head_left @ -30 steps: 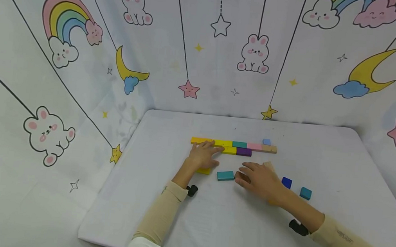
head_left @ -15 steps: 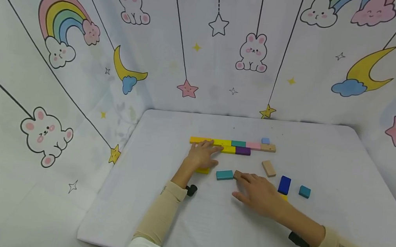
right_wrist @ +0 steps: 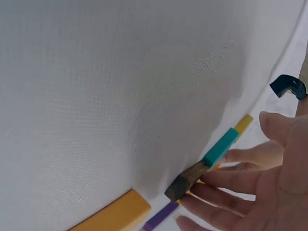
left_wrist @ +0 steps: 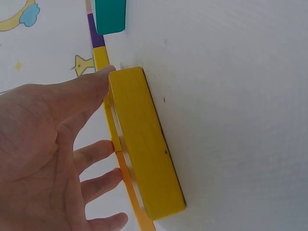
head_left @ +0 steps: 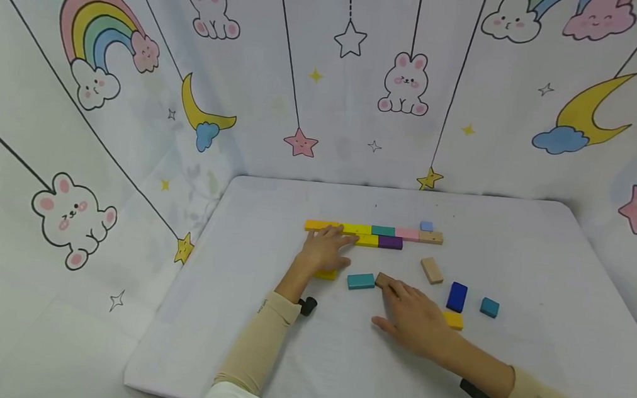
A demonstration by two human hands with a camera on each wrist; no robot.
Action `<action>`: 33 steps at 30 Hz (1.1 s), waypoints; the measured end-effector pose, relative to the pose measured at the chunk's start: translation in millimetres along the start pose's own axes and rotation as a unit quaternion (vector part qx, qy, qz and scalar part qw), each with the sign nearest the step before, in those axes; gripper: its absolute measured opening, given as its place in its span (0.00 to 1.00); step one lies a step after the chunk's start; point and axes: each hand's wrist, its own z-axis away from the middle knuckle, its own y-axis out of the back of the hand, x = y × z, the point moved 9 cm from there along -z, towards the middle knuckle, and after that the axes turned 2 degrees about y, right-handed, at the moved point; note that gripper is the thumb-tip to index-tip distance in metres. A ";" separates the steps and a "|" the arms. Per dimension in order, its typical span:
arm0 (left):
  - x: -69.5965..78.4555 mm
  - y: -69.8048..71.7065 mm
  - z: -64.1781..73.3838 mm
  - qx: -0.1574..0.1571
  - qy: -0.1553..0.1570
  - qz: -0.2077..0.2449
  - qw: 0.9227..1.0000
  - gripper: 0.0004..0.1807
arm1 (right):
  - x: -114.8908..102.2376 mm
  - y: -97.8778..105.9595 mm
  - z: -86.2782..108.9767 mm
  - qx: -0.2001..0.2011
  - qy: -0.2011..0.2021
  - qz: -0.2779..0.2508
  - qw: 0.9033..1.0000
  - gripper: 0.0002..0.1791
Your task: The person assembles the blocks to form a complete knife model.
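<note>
My left hand lies with spread fingers at the near row of blocks, its fingertips close to a yellow block. Just nearer than that row, a long yellow block lies beside its thumb. My right hand stretches its fingers over a brown wooden block, with its thumb held away. In the right wrist view the fingertips touch or nearly touch the brown block. A teal block sits end to end with it, on the left.
The far row holds orange, yellow, teal, pink and tan blocks, with a light blue block behind. A purple block ends the near row. Right of centre lie a tan block, dark blue block, blue-teal block and yellow-orange block.
My right hand has drawn nearer to me, uncovering the brown block, the tan block and the yellow-orange block. My left hand stays at the rows.
</note>
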 end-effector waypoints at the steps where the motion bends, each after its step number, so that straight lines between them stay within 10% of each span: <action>1: -0.6 -0.9 -0.6 -0.003 0.001 0.000 1.000 0.35 | -0.2 0.8 -0.3 0.005 0.000 0.003 1.000 0.44; 33: 1.4 2.6 0.9 0.008 -0.003 -0.003 1.000 0.35 | 34.0 1.4 -17.8 -0.021 -0.048 -0.001 0.999 0.39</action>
